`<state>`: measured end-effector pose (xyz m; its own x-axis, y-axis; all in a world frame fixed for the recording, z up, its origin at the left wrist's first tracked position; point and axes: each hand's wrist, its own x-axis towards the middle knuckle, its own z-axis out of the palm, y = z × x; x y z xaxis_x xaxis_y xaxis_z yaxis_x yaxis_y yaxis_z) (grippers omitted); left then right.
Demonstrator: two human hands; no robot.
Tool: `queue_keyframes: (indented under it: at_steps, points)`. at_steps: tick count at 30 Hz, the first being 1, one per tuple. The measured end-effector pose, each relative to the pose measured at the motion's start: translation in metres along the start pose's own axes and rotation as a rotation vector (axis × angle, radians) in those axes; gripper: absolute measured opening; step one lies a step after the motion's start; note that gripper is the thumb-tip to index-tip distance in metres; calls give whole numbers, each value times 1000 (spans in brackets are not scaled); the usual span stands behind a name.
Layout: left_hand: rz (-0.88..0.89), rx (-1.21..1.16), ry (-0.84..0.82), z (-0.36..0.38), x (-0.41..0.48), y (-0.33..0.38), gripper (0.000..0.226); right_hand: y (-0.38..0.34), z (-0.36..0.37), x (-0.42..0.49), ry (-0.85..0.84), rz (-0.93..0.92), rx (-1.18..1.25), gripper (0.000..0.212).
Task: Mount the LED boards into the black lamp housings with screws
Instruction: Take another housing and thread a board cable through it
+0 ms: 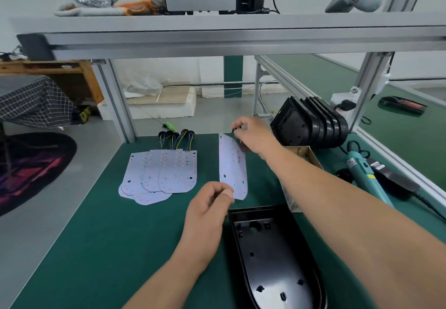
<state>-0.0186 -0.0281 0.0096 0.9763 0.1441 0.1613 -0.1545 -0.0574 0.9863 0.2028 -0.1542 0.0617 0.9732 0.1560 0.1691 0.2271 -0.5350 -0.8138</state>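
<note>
Left hand (209, 203), right hand (254, 135) on LED board (232, 166) ends

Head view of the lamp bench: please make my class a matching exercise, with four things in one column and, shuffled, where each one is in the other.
Things
1. single LED board
2. pile of LED boards
3. open black housing
4. stack of black housings

Places
A. standing on edge at the far right of the green mat
B. held between the left hand and the right hand
C. fanned out flat on the green mat, left of the hands
D. lying nearest the camera, no board in it

Pairs: 1-B, 2-C, 3-D, 4-A
</note>
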Motion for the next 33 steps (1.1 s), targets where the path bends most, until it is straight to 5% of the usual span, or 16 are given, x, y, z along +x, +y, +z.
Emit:
queue_keyframes:
  at_steps: [5, 12, 17, 21, 26, 33]
  points:
    - [160, 65, 161, -2, -6, 2, 24, -18, -35, -53, 170, -65, 354, 10]
    - [399, 76, 379, -12, -8, 15, 14, -39, -43, -140, 317, -252, 422, 8]
    - [735, 593, 215, -14, -16, 33, 47, -39, -25, -185, 323, -224, 348, 12]
    - [950, 969, 242, 0, -24, 49, 43, -47, -25, -203, 327, -303, 283, 17]
    - [739, 811, 157, 13, -49, 60, 57, -48, -27, -217, 297, -326, 311, 12]
    - [794, 868, 280, 11, -46, 58, 66, -47, -28, -230, 251, -640, 129, 13]
